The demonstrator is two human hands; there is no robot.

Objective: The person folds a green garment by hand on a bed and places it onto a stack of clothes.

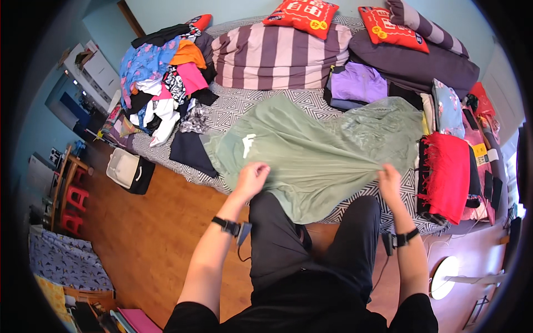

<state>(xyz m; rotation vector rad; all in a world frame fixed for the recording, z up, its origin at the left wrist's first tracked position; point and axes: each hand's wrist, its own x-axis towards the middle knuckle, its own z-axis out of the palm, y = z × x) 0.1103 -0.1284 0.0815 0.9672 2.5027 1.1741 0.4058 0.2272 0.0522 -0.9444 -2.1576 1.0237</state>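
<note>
A pale green garment (288,150) of thin cloth with a white print lies spread over the patterned bed cover in front of me. My left hand (254,178) is closed at its near left part, fingers pinched on the cloth and slightly blurred. At the garment's near right edge, my right hand (390,180) pinches the cloth and pulls it taut, so creases fan out from there toward the left hand. The garment's right part is bunched and wrinkled. Its near edge hangs over the bed's edge between my knees.
A heap of mixed clothes (161,89) rises at the far left. A folded purple garment (358,83) lies at the back, near a striped cushion (277,55). Red fringed cloth (448,177) tops a stack on the right. A white bin (122,167) stands on the floor.
</note>
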